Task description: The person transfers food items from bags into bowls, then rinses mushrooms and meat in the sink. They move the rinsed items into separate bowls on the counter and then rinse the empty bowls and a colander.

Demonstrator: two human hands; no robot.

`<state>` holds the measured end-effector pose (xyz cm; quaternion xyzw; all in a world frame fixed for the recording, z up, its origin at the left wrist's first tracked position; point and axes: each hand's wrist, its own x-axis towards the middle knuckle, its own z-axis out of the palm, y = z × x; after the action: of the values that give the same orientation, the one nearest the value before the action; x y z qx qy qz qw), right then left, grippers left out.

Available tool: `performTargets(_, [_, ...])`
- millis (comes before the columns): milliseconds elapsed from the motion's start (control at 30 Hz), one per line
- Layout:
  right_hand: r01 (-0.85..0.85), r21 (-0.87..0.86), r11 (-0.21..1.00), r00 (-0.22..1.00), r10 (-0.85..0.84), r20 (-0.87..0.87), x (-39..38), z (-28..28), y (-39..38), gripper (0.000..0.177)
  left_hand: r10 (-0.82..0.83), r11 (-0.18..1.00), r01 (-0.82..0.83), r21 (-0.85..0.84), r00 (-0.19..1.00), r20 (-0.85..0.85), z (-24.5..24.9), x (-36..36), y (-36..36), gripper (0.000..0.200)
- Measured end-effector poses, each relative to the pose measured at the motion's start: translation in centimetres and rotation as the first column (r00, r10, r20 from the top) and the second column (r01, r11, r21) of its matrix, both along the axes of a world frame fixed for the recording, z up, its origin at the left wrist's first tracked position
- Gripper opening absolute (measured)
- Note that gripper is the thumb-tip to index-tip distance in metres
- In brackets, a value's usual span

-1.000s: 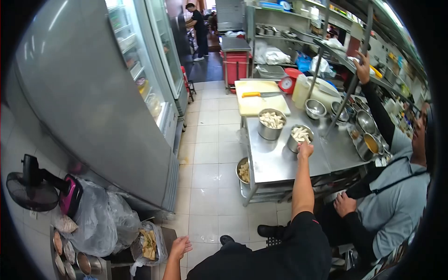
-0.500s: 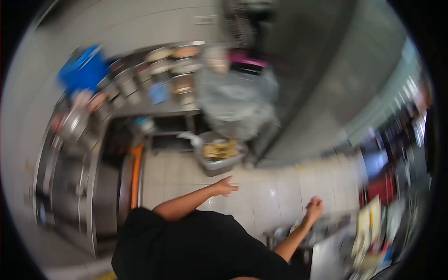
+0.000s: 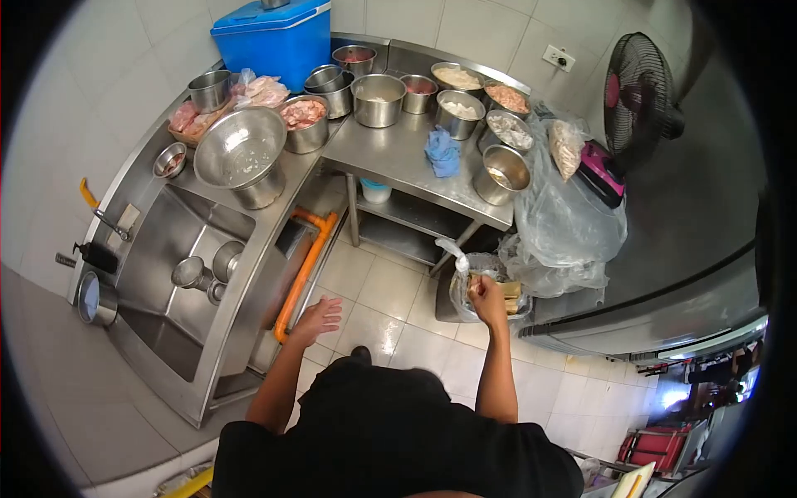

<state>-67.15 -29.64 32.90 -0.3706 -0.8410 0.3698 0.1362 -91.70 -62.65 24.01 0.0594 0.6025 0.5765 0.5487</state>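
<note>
My left hand (image 3: 318, 320) hangs over the floor tiles beside the steel sink (image 3: 158, 319), its fingers spread and nothing in it. My right hand (image 3: 487, 297) is above the bin (image 3: 449, 300), which is lined with a clear plastic bag (image 3: 462, 286). The fingers of that hand are curled closed; what they hold, if anything, is hidden. Brown and yellowish pieces of waste (image 3: 510, 295) lie in the bin beside and under it. A white knotted end of the bag stands up at the bin's left side.
Steel pots of meat (image 3: 305, 124), a large bowl (image 3: 241, 148), a blue cloth (image 3: 442, 152) and a blue cooler (image 3: 274, 41) stand on the steel counters. An orange pipe (image 3: 307, 274) runs along the sink. A fan (image 3: 638, 91) stands at the right by large plastic bags (image 3: 573, 207).
My view has turned left toward the sink and counter. My right hand has moved from over the floor to above the bin. My left hand now lies nearer the sink, fingers spread.
</note>
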Motion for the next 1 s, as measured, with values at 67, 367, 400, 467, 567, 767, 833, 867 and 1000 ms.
performTargets(67, [-0.028, -0.043, 0.999, 0.995, 0.024, -0.093, -3.7, 1.1, -0.7, 0.017, 0.062, 0.998, -0.062, 0.004, 0.998, 0.032, -1.7, -2.7, -1.5, 0.058])
performTargets(367, [-0.438, -0.082, 0.895, 0.891, 0.420, -0.172, -20.0, 2.2, 3.3, 0.019, 0.008, 0.988, 0.006, 0.156, 0.996, -0.088, 3.0, -7.8, 2.6, 0.063])
performTargets(400, [-0.436, -0.090, 0.895, 0.893, 0.417, -0.170, -22.4, 2.3, 4.2, 0.019, -0.034, 0.992, 0.047, 0.120, 0.994, -0.106, 3.4, -8.3, 3.6, 0.064])
performTargets(467, [-0.440, -0.194, 0.877, 0.895, 0.411, -0.172, -27.4, 2.1, 5.7, 0.020, -0.030, 0.997, 0.035, 0.070, 0.997, -0.075, 3.2, -9.7, 4.8, 0.065])
performTargets(567, [-0.404, -0.160, 0.901, 0.910, 0.378, -0.173, -34.4, 1.5, 7.9, 0.027, -0.014, 1.000, 0.015, 0.016, 0.997, -0.075, 4.2, -12.6, 6.3, 0.066])
performTargets(767, [-0.233, -0.178, 0.956, 0.911, 0.150, -0.384, -43.8, 2.9, 11.8, 0.036, 0.077, 0.997, -0.078, -0.006, 0.996, -0.051, 9.4, -18.9, 11.3, 0.057])
performTargets(833, [-0.150, -0.171, 0.974, 0.895, 0.061, -0.441, -45.5, 2.5, 13.9, 0.036, 0.115, 0.993, -0.114, 0.010, 0.992, -0.056, 9.3, -20.6, 13.5, 0.050])
performTargets(867, [-0.119, -0.170, 0.978, 0.904, 0.036, -0.427, -46.0, 2.5, 15.0, 0.036, 0.086, 0.996, -0.086, 0.011, 0.996, -0.040, 9.3, -21.3, 14.7, 0.050])
performTargets(1000, [-0.031, -0.160, 0.987, 0.921, -0.034, -0.388, -45.0, 3.2, 18.3, 0.035, -0.077, 0.992, 0.083, 0.097, 0.995, -0.060, 9.9, -24.0, 19.2, 0.044])
